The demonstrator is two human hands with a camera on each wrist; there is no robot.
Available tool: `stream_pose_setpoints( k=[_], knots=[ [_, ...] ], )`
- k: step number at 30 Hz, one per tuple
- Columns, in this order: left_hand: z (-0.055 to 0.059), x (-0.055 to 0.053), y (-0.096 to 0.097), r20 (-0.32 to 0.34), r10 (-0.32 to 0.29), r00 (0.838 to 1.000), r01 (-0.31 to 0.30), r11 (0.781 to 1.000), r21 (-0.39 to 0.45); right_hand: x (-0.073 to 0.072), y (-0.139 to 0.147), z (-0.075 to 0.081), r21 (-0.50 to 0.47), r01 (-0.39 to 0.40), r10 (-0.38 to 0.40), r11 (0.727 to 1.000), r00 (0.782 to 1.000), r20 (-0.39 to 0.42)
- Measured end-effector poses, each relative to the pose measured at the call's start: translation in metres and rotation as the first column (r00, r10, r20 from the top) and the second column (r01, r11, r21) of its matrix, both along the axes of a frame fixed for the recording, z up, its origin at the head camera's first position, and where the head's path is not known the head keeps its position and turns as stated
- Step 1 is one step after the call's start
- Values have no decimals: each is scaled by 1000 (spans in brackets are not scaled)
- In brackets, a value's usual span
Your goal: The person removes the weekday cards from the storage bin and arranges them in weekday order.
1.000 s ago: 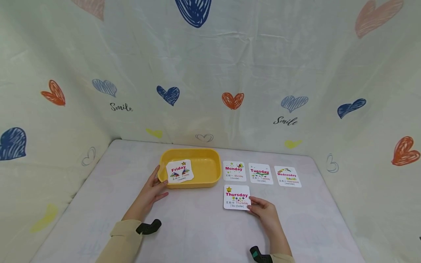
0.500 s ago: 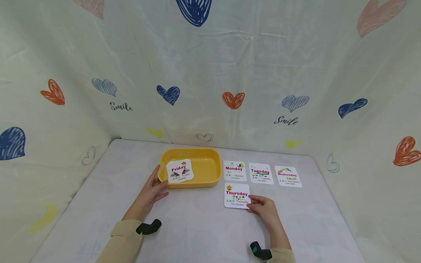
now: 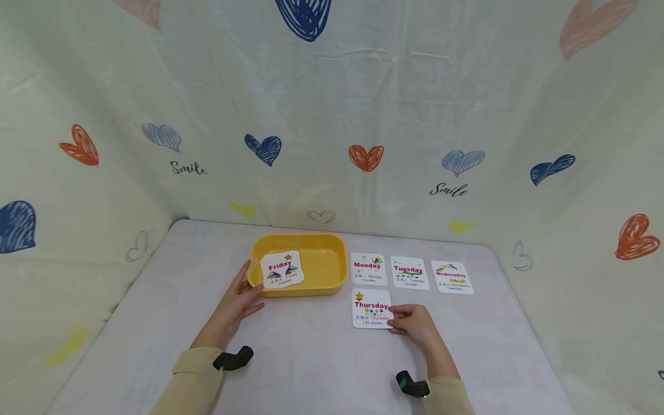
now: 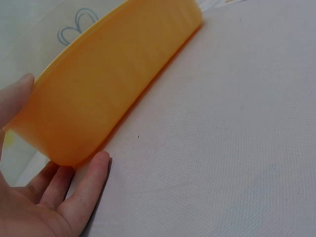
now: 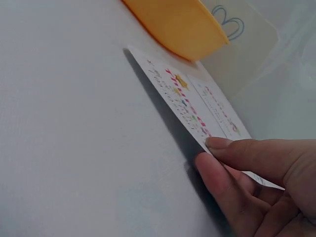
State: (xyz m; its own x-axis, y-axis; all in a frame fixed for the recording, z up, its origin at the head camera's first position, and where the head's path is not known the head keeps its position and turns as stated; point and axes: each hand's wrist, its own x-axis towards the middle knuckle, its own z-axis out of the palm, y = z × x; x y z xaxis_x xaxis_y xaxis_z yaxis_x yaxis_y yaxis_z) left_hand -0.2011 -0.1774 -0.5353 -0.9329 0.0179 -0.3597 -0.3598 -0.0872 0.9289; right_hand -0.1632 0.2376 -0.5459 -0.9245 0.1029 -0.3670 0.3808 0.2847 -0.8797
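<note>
Pinching the Thursday card (image 3: 370, 309) are right fingers (image 5: 216, 177); left fingers (image 4: 89, 192) grip the yellow tray (image 3: 324, 265).

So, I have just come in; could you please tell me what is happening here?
A person's right-hand grip pinches the Thursday card by its right edge, in front of the Monday card. The left-hand grip holds the yellow tray at its left end, with the Friday card inside. The Tuesday card and Wednesday card continue Monday's row to the right.
</note>
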Motion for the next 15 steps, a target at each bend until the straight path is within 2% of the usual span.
stream_pose_setpoints(
  k=[11, 15],
  knots=[
    [-1, 0, 1, 6, 5, 1000, -5, 1000, -1, -9, 3, 10, 93, -83, 78, 992, 995, 55],
    [-1, 0, 0, 20, 14, 1000, -14, 1000, -9, -10, 2, 12, 98, -100, 93, 990, 993, 75]
  ],
)
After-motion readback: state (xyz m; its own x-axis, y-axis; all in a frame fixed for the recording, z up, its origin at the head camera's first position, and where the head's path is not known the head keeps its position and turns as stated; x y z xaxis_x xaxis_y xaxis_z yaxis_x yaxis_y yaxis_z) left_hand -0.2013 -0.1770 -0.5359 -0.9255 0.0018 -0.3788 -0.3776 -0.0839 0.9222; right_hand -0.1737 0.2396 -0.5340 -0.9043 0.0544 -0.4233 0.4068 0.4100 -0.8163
